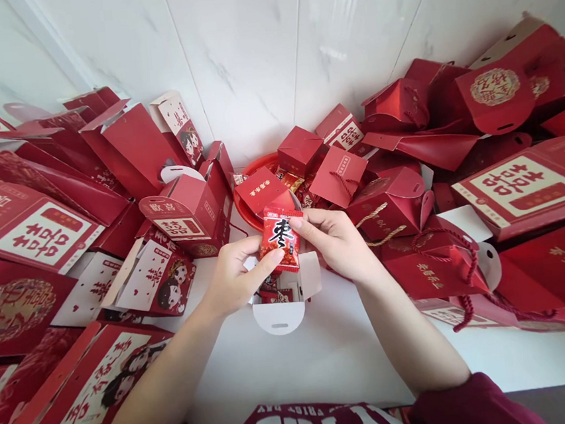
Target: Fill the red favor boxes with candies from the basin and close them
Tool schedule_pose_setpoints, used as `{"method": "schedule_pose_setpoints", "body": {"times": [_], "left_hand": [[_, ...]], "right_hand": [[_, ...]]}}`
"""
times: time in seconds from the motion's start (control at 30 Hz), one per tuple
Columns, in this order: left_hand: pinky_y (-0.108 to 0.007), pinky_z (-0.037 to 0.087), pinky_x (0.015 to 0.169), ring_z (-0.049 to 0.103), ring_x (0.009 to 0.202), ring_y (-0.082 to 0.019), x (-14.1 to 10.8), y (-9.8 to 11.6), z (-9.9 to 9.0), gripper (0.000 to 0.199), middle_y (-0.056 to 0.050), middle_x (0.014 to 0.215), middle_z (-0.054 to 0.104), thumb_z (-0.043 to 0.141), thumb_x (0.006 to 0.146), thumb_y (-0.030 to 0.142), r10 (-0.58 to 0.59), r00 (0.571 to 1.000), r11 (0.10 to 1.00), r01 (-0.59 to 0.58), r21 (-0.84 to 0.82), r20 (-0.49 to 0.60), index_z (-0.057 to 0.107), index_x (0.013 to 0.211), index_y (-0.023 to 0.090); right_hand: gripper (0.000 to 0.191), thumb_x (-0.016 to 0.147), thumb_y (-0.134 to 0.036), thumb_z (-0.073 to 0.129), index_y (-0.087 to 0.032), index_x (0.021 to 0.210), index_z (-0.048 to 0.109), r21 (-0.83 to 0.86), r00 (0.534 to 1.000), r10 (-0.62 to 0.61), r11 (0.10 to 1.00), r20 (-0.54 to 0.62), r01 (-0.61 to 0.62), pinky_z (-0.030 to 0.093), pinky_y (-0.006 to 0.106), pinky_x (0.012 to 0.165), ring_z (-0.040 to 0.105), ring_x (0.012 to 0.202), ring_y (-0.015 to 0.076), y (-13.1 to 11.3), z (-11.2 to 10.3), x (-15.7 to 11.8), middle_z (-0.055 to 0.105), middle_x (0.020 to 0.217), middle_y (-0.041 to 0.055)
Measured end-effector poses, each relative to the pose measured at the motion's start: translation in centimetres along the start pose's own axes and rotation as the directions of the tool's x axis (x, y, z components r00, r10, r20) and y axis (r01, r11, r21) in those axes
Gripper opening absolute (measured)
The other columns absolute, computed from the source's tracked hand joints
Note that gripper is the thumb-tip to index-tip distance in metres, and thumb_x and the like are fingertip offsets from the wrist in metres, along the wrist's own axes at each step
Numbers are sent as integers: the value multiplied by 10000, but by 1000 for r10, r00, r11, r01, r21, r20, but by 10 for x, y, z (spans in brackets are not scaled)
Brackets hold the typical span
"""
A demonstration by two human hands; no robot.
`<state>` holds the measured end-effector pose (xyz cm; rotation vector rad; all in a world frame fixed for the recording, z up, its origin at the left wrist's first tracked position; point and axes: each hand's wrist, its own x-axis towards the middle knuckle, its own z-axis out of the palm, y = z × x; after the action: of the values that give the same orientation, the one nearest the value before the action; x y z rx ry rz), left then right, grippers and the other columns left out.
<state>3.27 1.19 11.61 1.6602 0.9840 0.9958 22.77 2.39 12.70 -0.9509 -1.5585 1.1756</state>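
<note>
Jujube pkt: red snack pkt (278, 236), printed face up to view, above the open gift box (279, 313), not in it.
L grip: left hand (236, 273) pinches its lower left, thumb in front, fingers mostly hidden behind.
R grip: right hand (333, 242) pinches the upper-right corner, thumb on front; other fingers partly hidden.
Gift box: white inside, flaps out, wrapped sweets (270, 292) within; pkt & hands cover part of opening.
Risk: pkt could slip b/c wrapper looks slick, or snag on right flap (311, 273); a wrist bumping a flap could shift the box.
Behind: red basin (249, 218) w/ wrapped snacks (291, 182); small red boxes (260, 191) lie over it, prob. blocking reach.
Sides: double-happiness box (180, 226) L, gift-box pile (393, 194) R, crowding elbow room.
</note>
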Motion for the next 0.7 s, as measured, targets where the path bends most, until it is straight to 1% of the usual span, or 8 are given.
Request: {"method": "schedule_pose_setpoints", "body": {"times": [0.07, 0.13, 0.23, 0.37, 0.53, 0.6, 0.7], "left_hand": [[-301, 549, 743, 667, 820, -212, -1, 1, 2, 276, -55, 853, 718, 668, 862, 393, -48, 999, 998, 49, -49, 14, 716, 924, 128], [-292, 555, 695, 672, 757, -198, -3, 1, 4, 280, -50, 839, 730, 696, 839, 392, -97, 995, 992, 98, -83, 24, 721, 935, 130], [-289, 558, 658, 673, 709, -189, -3, -2, 4, 272, -42, 799, 733, 725, 814, 390, -134, 990, 983, 137, -123, 31, 728, 902, 133], [-277, 550, 681, 668, 734, -182, -2, -5, 2, 261, -39, 810, 732, 755, 788, 380, -135, 990, 979, 138, -148, 32, 738, 878, 135], [-250, 517, 629, 644, 683, -160, -2, -5, -3, 233, -23, 761, 716, 760, 788, 369, -165, 984, 977, 173, -124, 73, 734, 842, 143], [-260, 514, 634, 647, 701, -172, -3, -4, -5, 247, -35, 782, 718, 746, 800, 380, -174, 980, 978, 183, -96, 100, 733, 860, 140], [-273, 515, 668, 647, 744, -185, -3, -1, -5, 271, -46, 813, 716, 726, 817, 400, -173, 980, 984, 175, -12, 103, 728, 884, 137]], "right_hand": [[447, 915, -565, 561, -186, 678, 567, -105, 998, -38, 994, -48, 33, 435, 253, 597, 506, 626, 129, -2, 4, -3, 555, 654, -2], [450, 921, -562, 552, -184, 678, 568, -151, 997, -58, 987, -55, 49, 423, 251, 594, 507, 636, 132, -3, 7, -6, 557, 664, 0], [427, 939, -543, 534, -185, 711, 584, -134, 998, -55, 990, -21, 52, 422, 252, 604, 512, 651, 133, -1, 8, -6, 568, 692, 2], [407, 945, -529, 532, -187, 733, 587, -102, 999, -38, 994, 16, 40, 427, 251, 622, 501, 653, 129, 2, 6, -3, 567, 699, -2], [416, 959, -516, 513, -187, 710, 569, -85, 998, -38, 995, 53, 42, 410, 249, 619, 479, 649, 127, 1, 6, -3, 536, 680, -7], [433, 962, -520, 502, -189, 687, 544, -76, 997, -58, 995, 43, 61, 389, 245, 601, 448, 629, 121, 0, 6, -2, 505, 656, -15], [423, 953, -511, 528, -188, 679, 540, -105, 996, -86, 991, -1, 85, 366, 244, 586, 426, 613, 114, -1, 5, -2, 500, 651, -20]]}}
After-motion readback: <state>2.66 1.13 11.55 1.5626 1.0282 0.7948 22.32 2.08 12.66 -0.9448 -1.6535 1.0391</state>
